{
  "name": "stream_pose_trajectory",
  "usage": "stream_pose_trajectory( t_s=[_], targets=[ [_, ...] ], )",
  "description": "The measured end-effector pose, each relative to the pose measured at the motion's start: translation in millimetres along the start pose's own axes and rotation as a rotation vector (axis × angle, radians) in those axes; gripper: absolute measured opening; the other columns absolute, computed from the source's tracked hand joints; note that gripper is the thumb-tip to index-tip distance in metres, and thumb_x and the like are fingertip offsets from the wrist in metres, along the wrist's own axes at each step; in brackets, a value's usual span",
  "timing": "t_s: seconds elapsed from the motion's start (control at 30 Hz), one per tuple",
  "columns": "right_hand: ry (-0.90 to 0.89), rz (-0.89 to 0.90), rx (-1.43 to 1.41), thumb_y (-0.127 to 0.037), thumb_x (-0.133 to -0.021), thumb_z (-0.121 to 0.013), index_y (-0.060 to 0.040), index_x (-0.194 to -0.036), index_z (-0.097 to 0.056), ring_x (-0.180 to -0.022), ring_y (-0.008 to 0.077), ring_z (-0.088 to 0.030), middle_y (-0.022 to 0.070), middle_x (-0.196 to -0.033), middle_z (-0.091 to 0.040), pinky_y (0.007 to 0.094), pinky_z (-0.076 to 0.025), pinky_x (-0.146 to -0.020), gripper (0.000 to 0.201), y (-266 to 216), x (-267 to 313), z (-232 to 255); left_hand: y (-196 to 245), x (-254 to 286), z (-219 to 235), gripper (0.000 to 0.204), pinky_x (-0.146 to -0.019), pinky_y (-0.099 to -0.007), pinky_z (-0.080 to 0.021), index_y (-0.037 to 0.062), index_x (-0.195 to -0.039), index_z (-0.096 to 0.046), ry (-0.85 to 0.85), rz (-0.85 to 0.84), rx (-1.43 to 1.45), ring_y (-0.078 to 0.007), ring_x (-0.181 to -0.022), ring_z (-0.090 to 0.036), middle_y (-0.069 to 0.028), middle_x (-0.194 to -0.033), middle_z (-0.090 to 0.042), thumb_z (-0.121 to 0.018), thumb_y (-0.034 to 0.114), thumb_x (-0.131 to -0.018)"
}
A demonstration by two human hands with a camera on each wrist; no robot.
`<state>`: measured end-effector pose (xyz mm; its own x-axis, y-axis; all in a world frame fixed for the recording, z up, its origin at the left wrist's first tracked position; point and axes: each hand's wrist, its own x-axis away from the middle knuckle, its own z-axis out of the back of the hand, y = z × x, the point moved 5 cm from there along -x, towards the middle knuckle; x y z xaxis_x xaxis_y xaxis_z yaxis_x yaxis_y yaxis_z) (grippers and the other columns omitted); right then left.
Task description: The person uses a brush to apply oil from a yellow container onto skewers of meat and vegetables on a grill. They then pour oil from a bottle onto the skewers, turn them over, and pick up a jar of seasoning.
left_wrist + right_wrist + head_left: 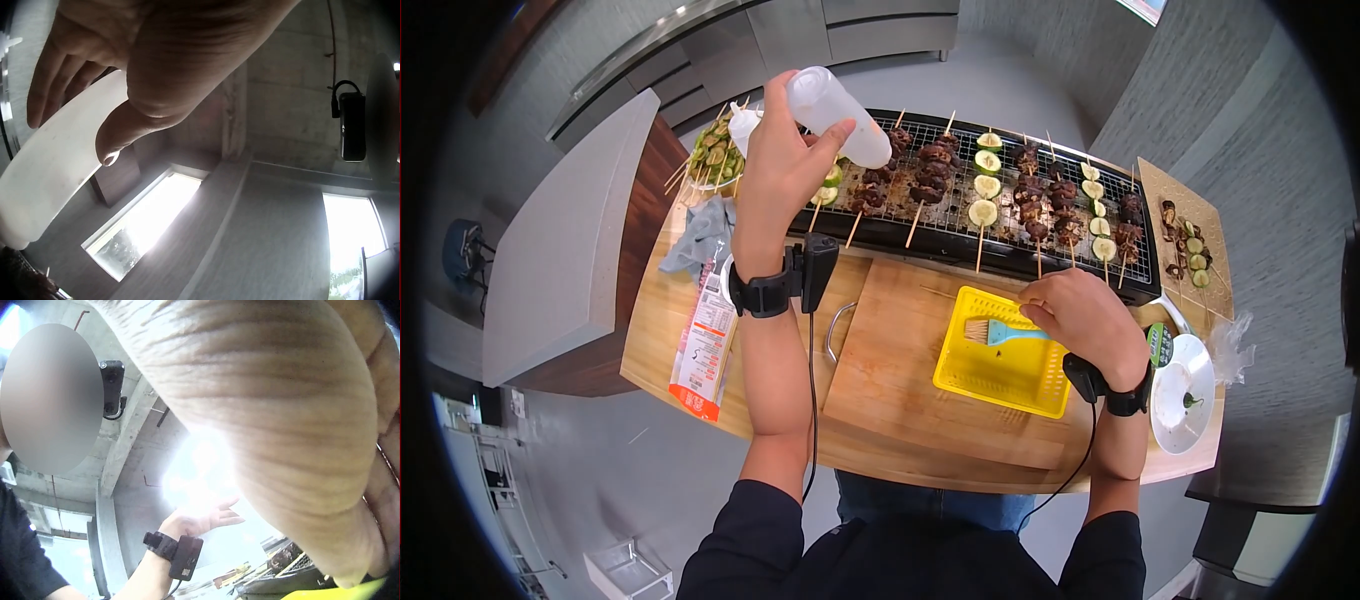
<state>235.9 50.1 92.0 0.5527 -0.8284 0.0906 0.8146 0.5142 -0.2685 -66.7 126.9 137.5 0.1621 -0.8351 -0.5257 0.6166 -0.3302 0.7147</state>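
Observation:
My left hand holds a translucent white plastic bottle tilted over the left part of the grill. In the left wrist view the thumb lies along the near side of the bottle, its far fingers partly hidden behind it. Skewers of dark browned pieces and of green-rimmed round slices lie across the wire grate. Low over the yellow basket hangs my right hand, fingers loosely bent. Under it, a brush with a light blue handle lies in the basket.
A wooden board is beneath the basket. On the left are a plate of green skewers, a grey cloth and a red-and-white packet. At right are a white dish and a tray with loose pieces.

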Motion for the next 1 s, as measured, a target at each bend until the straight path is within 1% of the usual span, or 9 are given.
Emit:
stream_pose_trajectory(
  t_s=[0.07, 0.13, 0.17, 0.2, 0.23, 0.4, 0.73, 0.8, 1.0],
  targets=[
    [0.002, 0.001, -0.002, -0.012, -0.083, -0.063, -0.0018, -0.093, -0.072, -0.081, 0.0344, -0.066, 0.0174, -0.086, -0.069, 0.0409, -0.052, -0.075, 0.017, -0.2, -0.1, -0.3, 0.2, 0.2, 0.2, 0.067, -0.076, -0.0366, -0.053, 0.0031, -0.133, -0.039, 0.001, -0.01, 0.009, -0.0256, -0.083, -0.066, -0.0179, -0.111, -0.064, -0.076, 0.023, -0.081],
    [0.025, 0.004, -0.02, -0.013, -0.083, -0.065, -0.0019, -0.086, -0.072, -0.082, 0.034, -0.065, 0.0177, -0.081, -0.067, 0.0425, -0.052, -0.075, 0.013, -0.2, 0.1, -0.4, 4.9, 1.1, 1.3, 0.067, -0.076, -0.0365, -0.053, 0.003, -0.133, -0.039, 0.0, -0.02, 0.018, -0.0256, -0.083, -0.066, -0.018, -0.111, -0.064, -0.076, 0.023, -0.081],
    [0.025, 0.004, -0.021, -0.013, -0.083, -0.065, -0.0019, -0.086, -0.072, -0.082, 0.034, -0.065, 0.0177, -0.081, -0.067, 0.0425, -0.052, -0.075, 0.013, 0.0, 0.2, -0.1, 10.2, 2.4, 2.2, 0.066, -0.085, -0.0371, -0.052, 0.0024, -0.134, -0.038, -0.031, 0.031, 0.036, -0.0253, -0.1, -0.061, -0.0166, -0.118, -0.059, -0.075, 0.019, -0.083],
    [0.022, 0.008, -0.015, -0.013, -0.083, -0.064, -0.0018, -0.089, -0.072, -0.082, 0.0343, -0.065, 0.0177, -0.083, -0.068, 0.0418, -0.052, -0.075, 0.015, 0.0, 0.4, 0.3, 13.2, 3.5, 2.6, 0.066, -0.095, -0.0377, -0.051, 0.0018, -0.136, -0.036, -0.062, 0.082, 0.053, -0.0251, -0.117, -0.056, -0.0152, -0.126, -0.053, -0.074, 0.015, -0.084],
    [0.019, 0.011, -0.009, -0.012, -0.083, -0.063, -0.0017, -0.093, -0.072, -0.081, 0.0346, -0.065, 0.0176, -0.086, -0.069, 0.0412, -0.052, -0.075, 0.017, -0.1, 0.5, 0.5, 14.9, 3.8, 3.9, 0.066, -0.095, -0.0377, -0.051, 0.0018, -0.136, -0.036, -0.062, 0.082, 0.053, -0.0251, -0.117, -0.056, -0.0152, -0.126, -0.053, -0.074, 0.015, -0.084],
    [0.006, -0.001, -0.004, -0.012, -0.083, -0.063, -0.0022, -0.093, -0.073, -0.081, 0.0347, -0.065, 0.0177, -0.086, -0.069, 0.0412, -0.052, -0.075, 0.017, -0.1, 0.2, 0.1, 15.4, 4.6, 6.6, 0.067, -0.095, -0.0384, -0.051, 0.0023, -0.137, -0.035, -0.071, 0.086, 0.035, -0.0252, -0.117, -0.056, -0.0151, -0.126, -0.054, -0.074, 0.017, -0.084],
    [-0.008, -0.014, 0.0, -0.012, -0.084, -0.063, -0.0027, -0.096, -0.072, -0.081, 0.0342, -0.066, 0.0174, -0.085, -0.069, 0.0412, -0.052, -0.074, 0.018, -0.8, -0.4, -0.7, 19.2, 8.3, 11.8, 0.067, -0.096, -0.0391, -0.051, 0.0026, -0.137, -0.036, -0.084, 0.086, 0.052, -0.026, -0.117, -0.056, -0.0157, -0.127, -0.054, -0.074, 0.017, -0.084],
    [-0.009, -0.012, 0.001, -0.013, -0.084, -0.063, -0.0027, -0.096, -0.072, -0.081, 0.0342, -0.066, 0.0173, -0.085, -0.069, 0.0411, -0.052, -0.074, 0.018, -0.6, -0.5, -0.8, 20.8, 9.7, 12.0, 0.066, -0.096, -0.0395, -0.051, 0.0026, -0.136, -0.036, -0.123, 0.108, 0.007, -0.0262, -0.117, -0.056, -0.0162, -0.126, -0.054, -0.074, 0.017, -0.084],
    [-0.004, -0.003, 0.011, -0.013, -0.084, -0.062, -0.0024, -0.095, -0.072, -0.082, 0.0341, -0.066, 0.0171, -0.086, -0.069, 0.0411, -0.052, -0.074, 0.018, -0.3, 0.1, -1.0, 21.7, 10.6, 9.6, 0.066, -0.095, -0.0396, -0.051, 0.004, -0.136, -0.036, -0.126, 0.102, -0.025, -0.0269, -0.116, -0.057, -0.0173, -0.125, -0.054, -0.074, 0.018, -0.084]
  ],
)
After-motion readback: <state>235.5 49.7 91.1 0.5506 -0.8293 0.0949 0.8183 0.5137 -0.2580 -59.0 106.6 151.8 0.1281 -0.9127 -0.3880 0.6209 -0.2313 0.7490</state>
